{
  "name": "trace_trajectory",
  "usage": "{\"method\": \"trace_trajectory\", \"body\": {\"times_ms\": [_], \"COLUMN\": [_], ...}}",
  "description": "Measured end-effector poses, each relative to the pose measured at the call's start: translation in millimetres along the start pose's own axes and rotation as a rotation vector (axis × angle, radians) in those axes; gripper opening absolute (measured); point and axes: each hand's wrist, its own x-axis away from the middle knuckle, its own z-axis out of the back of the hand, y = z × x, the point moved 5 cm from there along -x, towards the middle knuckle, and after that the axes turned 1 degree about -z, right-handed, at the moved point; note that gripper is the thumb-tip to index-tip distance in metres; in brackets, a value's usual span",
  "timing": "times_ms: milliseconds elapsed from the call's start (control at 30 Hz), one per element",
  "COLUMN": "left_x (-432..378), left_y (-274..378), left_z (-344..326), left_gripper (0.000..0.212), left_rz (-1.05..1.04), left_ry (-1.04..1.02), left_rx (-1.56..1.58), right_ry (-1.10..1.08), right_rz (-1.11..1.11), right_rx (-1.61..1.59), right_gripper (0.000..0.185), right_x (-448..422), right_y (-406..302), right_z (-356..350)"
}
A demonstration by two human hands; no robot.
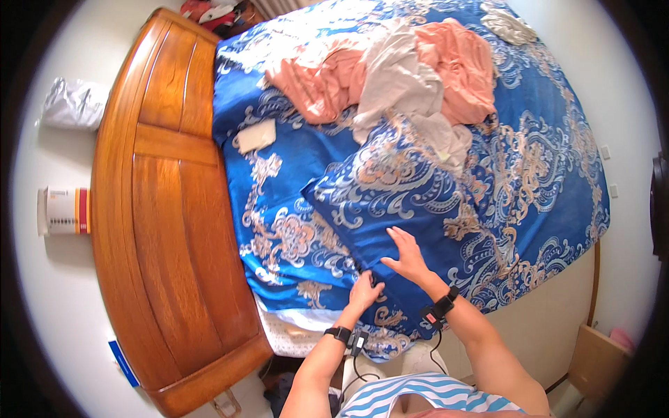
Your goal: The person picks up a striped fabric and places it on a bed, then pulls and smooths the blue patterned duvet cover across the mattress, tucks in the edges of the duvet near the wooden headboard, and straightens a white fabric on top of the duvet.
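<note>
A piece of blue bedding (387, 201) with a pale scroll and flower print lies on the bed. It looks like a pillowcase or a folded cover; I cannot tell which. At its near left edge my left hand (366, 290) has its fingers curled on the fabric, pinching the border by a dark spot. My right hand (410, 259), fingers spread, is over the plain blue part and holds nothing. Beneath is a blue bedsheet (313, 209) with matching print. Each wrist wears a black strap with a small cabled device.
A wooden headboard (177, 224) stands at the left. Salmon cloth (460, 68) and light grey cloth (397, 78) lie heaped beyond the bedding. A cream rectangular item (257, 136) is near the headboard. Crumpled whitish cloth (507, 23) lies at the far right. A wooden board (596, 360) stands lower right.
</note>
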Motion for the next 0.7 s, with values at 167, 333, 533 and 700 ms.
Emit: {"method": "trace_trajectory", "body": {"times_ms": [167, 333, 533, 700], "left_x": [18, 43, 86, 92], "left_y": [-26, -102, -190, -215], "left_z": [40, 68, 65, 66], "left_gripper": [0.055, 0.056, 0.067, 0.082], "left_rz": [-0.065, 0.104, 0.432, 0.571], "left_ry": [0.400, 0.634, 0.722, 0.873], "left_rx": [-0.050, 0.020, 0.108, 0.262], "right_ry": [-0.223, -0.375, -0.570, -0.705], "right_rz": [0.128, 0.156, 0.064, 0.007], "right_rx": [-0.087, -0.032, 0.099, 0.185], "right_gripper": [0.075, 0.075, 0.075, 0.074], "right_x": [4, 10, 39, 62], "right_y": [-43, -63, -67, -65], "right_z": [-63, -122, -188, -224]}}
